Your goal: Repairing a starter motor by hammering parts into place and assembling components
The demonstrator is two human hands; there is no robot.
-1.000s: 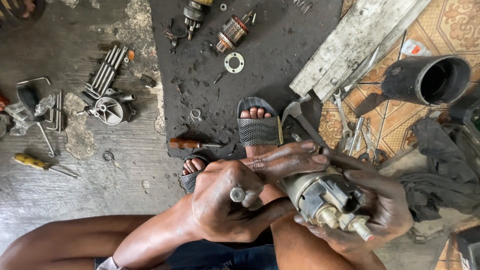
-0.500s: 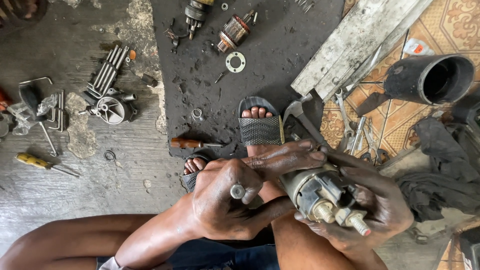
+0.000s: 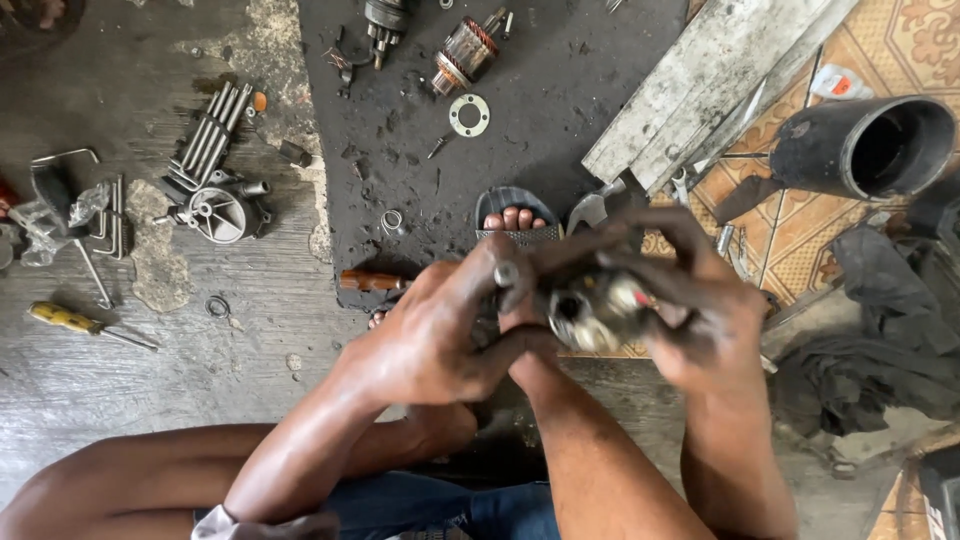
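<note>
Motor housing (image 3: 590, 305), greasy and blurred, sits between our two hands above the sandalled foot (image 3: 515, 222): our right hand (image 3: 700, 320) wraps its fingers shut around the body to steady it, while our left hand (image 3: 430, 335) closes on the near end, thumb and fingers pinched at a small stud, it seems. Beyond the foot lie a washer (image 3: 469, 114) and a copper-wound armature (image 3: 463, 55); further left of the foot, a yellow-handled screwdriver (image 3: 85, 325).
</note>
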